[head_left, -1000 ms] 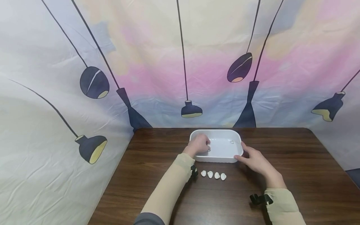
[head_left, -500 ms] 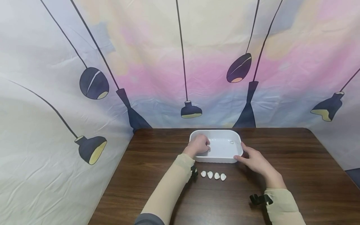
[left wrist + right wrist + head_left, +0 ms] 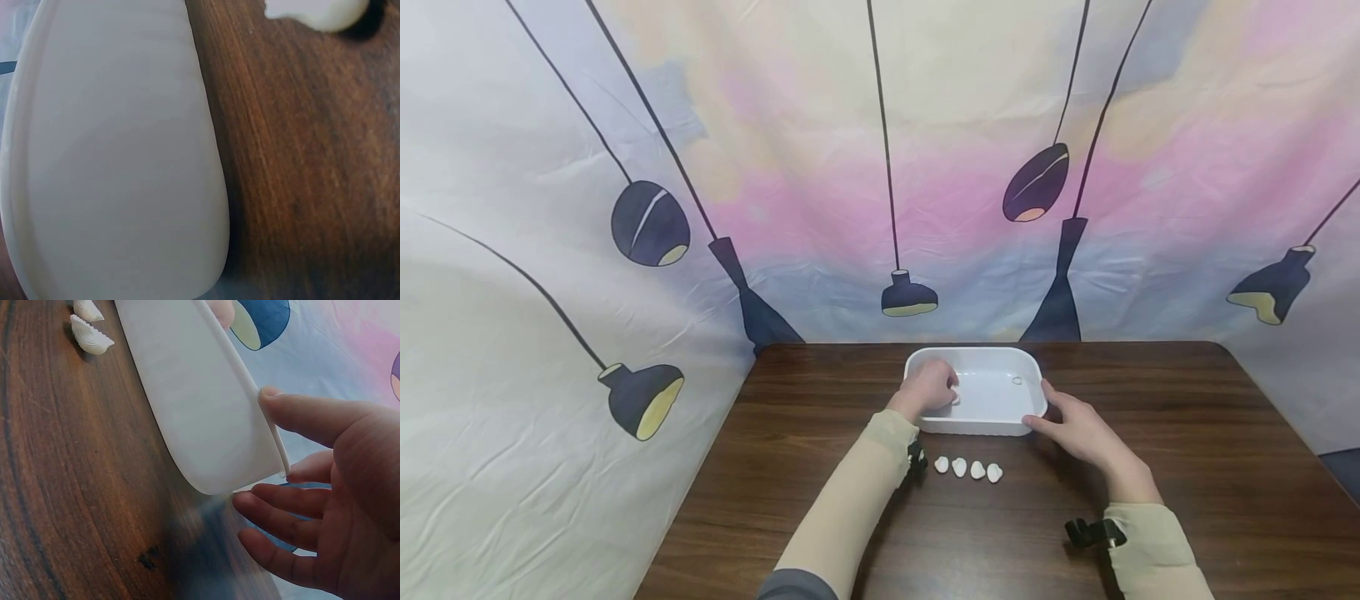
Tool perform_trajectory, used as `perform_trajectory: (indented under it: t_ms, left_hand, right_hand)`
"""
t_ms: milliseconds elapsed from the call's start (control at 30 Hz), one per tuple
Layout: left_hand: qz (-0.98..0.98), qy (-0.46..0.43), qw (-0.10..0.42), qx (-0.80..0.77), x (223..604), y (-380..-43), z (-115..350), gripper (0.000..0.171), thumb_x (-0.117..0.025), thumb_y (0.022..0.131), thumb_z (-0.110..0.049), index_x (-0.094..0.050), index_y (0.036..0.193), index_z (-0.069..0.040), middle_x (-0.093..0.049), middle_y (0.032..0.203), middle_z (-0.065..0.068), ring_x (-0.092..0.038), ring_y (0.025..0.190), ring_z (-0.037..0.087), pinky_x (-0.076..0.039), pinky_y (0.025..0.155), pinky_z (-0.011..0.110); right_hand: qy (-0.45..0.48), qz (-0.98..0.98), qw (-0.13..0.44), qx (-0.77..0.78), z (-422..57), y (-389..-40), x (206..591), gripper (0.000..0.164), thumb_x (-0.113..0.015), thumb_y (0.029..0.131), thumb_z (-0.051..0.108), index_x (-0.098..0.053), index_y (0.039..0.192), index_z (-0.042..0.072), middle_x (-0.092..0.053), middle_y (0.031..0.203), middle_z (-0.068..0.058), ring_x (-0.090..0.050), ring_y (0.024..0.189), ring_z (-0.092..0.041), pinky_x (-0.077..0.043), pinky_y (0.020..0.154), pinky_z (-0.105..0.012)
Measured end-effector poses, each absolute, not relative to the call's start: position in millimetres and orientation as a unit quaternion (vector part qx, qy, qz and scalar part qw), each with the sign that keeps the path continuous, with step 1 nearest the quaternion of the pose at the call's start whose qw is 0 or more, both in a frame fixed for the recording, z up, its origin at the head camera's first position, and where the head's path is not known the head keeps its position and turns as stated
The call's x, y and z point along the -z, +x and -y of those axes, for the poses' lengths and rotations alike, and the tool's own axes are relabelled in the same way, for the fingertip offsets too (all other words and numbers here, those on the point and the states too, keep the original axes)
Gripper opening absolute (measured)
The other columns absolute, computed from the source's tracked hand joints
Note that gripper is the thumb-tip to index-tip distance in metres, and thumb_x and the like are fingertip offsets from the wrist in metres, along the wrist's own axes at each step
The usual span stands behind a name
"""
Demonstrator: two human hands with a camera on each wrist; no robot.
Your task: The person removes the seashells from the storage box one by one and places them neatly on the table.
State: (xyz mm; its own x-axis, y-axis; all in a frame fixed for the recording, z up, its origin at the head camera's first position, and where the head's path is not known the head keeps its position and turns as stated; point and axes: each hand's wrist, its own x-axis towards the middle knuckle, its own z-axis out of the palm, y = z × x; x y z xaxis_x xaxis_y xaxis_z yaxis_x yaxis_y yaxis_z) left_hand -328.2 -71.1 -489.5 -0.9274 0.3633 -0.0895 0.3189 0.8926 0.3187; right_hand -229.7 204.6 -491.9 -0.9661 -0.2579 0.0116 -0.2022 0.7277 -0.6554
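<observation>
A white rectangular tray [image 3: 1000, 427] stands near the table's back edge. My left hand [image 3: 928, 386] reaches over its front wall into the left part, fingers curled and pinching a small white seashell [image 3: 956, 397] low inside. Only the tray's outer wall [image 3: 125, 150] fills the left wrist view, hiding the fingers. My right hand [image 3: 1078, 423] grips the tray's right front corner. In the right wrist view its thumb [image 3: 300, 412] presses on the rim while the other fingers curve round the end. Another small pale shell [image 3: 1017, 380] lies inside the tray at the right.
Several white seashells [image 3: 977, 470] lie in a short row on the brown wooden table [image 3: 1030, 533], in front of the tray. Two ridged shells [image 3: 90, 336] show in the right wrist view. A cloth printed with hanging lamps [image 3: 820, 208] hangs right behind the table.
The left fingertips have shifted slightly, and the shell at them now shows whiter and a little higher. The tray, right hand and row of shells hold their places.
</observation>
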Motion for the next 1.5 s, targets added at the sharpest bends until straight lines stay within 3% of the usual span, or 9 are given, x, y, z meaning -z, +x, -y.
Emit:
perform_trajectory:
  t_ms: [267, 500, 833, 1067, 1367, 1500]
  left_hand:
    - [-0.956, 0.179, 0.058, -0.226, 484.3, -327.7, 74.5, 0.029, -0.073, 0.100, -0.014, -0.077, 0.128, -0.008, -0.075, 0.119, 0.004, -0.066, 0.100, 0.014, -0.055, 0.090, 0.030]
    - [-0.923, 0.231, -0.037, -0.306, 471.9, -326.0, 90.0, 0.029, -0.077, 0.099, -0.014, -0.078, 0.127, -0.008, -0.077, 0.109, 0.001, -0.066, 0.086, 0.009, -0.053, 0.073, 0.022]
    - [-0.895, 0.249, -0.075, -0.363, 465.2, -294.7, 127.0, 0.029, -0.081, 0.096, -0.012, -0.078, 0.125, -0.006, -0.076, 0.106, 0.001, -0.066, 0.086, 0.010, -0.056, 0.077, 0.026]
    - [-0.878, 0.280, -0.074, -0.380, 469.0, -265.2, 143.9, 0.025, -0.083, 0.095, -0.012, -0.080, 0.120, -0.008, -0.075, 0.098, -0.003, -0.065, 0.083, 0.006, -0.056, 0.075, 0.027]
    - [-0.871, 0.314, -0.041, -0.375, 481.1, -237.2, 158.4, 0.024, -0.085, 0.092, -0.009, -0.081, 0.115, -0.010, -0.074, 0.101, -0.004, -0.070, 0.088, 0.014, -0.058, 0.079, 0.031]
    - [-0.872, 0.320, -0.011, -0.370, 485.7, -229.0, 164.4, 0.025, -0.085, 0.092, -0.008, -0.081, 0.116, -0.009, -0.075, 0.102, -0.006, -0.069, 0.088, 0.011, -0.059, 0.078, 0.030]
  right_hand:
    - [-0.123, -0.929, 0.042, 0.346, -204.4, -229.5, 491.9, 0.098, -0.070, 0.101, 0.051, -0.027, 0.161, -0.013, -0.040, 0.156, -0.041, -0.044, 0.143, -0.057, -0.039, 0.111, -0.070]
    - [-0.124, -0.929, 0.043, 0.347, -204.3, -229.7, 490.6, 0.097, -0.071, 0.101, 0.048, -0.027, 0.160, -0.015, -0.040, 0.156, -0.042, -0.043, 0.143, -0.057, -0.039, 0.112, -0.070]
    - [-0.126, -0.930, 0.047, 0.342, -203.8, -229.3, 490.4, 0.098, -0.070, 0.102, 0.049, -0.026, 0.160, -0.016, -0.039, 0.156, -0.043, -0.042, 0.143, -0.058, -0.038, 0.112, -0.070]
    - [-0.133, -0.928, 0.043, 0.346, -204.0, -229.2, 486.1, 0.097, -0.070, 0.102, 0.048, -0.026, 0.160, -0.016, -0.038, 0.157, -0.042, -0.042, 0.143, -0.058, -0.037, 0.113, -0.070]
    - [-0.134, -0.927, 0.041, 0.347, -203.7, -229.3, 486.1, 0.095, -0.071, 0.102, 0.046, -0.026, 0.160, -0.016, -0.039, 0.156, -0.042, -0.044, 0.142, -0.057, -0.038, 0.112, -0.070]
    - [-0.129, -0.928, 0.048, 0.346, -204.6, -228.1, 487.2, 0.098, -0.071, 0.101, 0.048, -0.026, 0.160, -0.016, -0.039, 0.156, -0.042, -0.043, 0.142, -0.058, -0.038, 0.112, -0.070]
